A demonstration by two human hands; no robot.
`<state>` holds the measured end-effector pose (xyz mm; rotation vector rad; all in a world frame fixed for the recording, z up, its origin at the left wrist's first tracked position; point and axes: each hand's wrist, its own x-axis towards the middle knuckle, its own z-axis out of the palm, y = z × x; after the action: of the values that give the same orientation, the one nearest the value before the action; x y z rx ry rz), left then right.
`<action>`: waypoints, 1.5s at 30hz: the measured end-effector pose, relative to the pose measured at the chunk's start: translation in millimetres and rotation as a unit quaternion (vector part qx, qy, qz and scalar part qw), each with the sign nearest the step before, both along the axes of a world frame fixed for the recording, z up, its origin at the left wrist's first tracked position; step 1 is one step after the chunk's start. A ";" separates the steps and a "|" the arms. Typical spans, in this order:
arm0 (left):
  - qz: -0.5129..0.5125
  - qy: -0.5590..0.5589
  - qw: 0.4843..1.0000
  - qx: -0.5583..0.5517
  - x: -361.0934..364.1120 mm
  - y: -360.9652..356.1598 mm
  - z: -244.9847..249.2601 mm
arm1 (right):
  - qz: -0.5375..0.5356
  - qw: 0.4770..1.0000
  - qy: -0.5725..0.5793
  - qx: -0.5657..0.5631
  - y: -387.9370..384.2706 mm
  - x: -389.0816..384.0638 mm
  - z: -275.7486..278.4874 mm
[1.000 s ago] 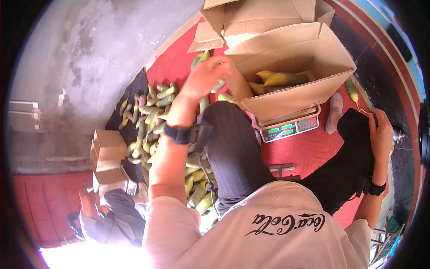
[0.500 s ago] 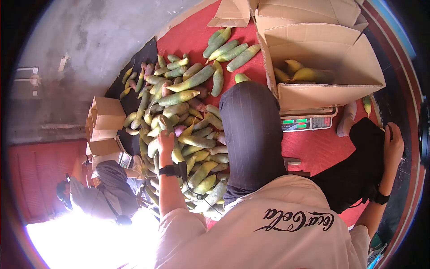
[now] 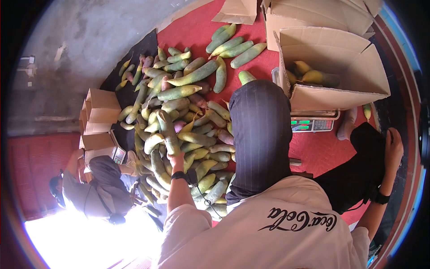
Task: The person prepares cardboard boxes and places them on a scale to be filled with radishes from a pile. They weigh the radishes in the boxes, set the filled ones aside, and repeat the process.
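Observation:
My left hand (image 3: 176, 160), with a dark band on the wrist, is closed around the lower end of a long green radish (image 3: 167, 130). The radish points away from me over a big pile of green radishes (image 3: 197, 140), some with pinkish or yellowish ends. My right hand (image 3: 394, 144) lies against my dark-trousered knee (image 3: 369, 143), holding nothing, its fingers partly hidden at the far side. Ahead of that knee, an open cardboard box (image 3: 340, 96) with a few radishes (image 3: 319, 78) inside stands on a digital scale (image 3: 312, 125) with green lit numbers.
Several radishes (image 3: 230, 47) lie apart on the red floor covering (image 3: 313, 152). Another person (image 3: 101, 188) crouches at the left, near small cartons (image 3: 102, 107) and a second scale (image 3: 118, 154). More cardboard (image 3: 318, 15) stands at the back, and a grey wall (image 3: 89, 58) borders the pile.
My left hand has drawn back toward me and slightly right, now clearly gripping a radish. The view has shifted a little; my right hand stays at the knee.

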<state>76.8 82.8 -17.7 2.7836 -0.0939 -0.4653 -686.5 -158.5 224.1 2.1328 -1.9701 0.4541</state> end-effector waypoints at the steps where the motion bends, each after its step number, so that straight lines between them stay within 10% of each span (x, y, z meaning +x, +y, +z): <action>1: 0.036 0.017 0.997 -0.069 0.8 2.1 -9.8 | -0.007 1.000 0.002 -0.002 0.6 2.8 1.2; 13: 0.139 0.312 0.835 -0.431 -56.7 -49.9 -2.2 | -0.005 0.999 -0.050 -0.003 3.1 31.8 16.4; 26: -0.040 0.282 0.867 -0.409 -120.6 -48.5 118.9 | -0.001 0.994 -0.101 -0.036 12.1 33.7 26.5; 30: 0.065 0.377 0.807 -0.451 -146.4 -74.7 146.9 | -0.009 0.995 -0.098 -0.006 13.2 23.4 21.7; 45: -0.314 0.379 0.701 -0.516 -219.2 -209.9 313.7 | -0.036 0.993 -0.109 -0.042 17.3 23.5 25.8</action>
<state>-142.4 -127.1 296.1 1.2385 -0.8267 -1.2095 -663.0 -141.2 249.9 2.0276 -2.0916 0.7715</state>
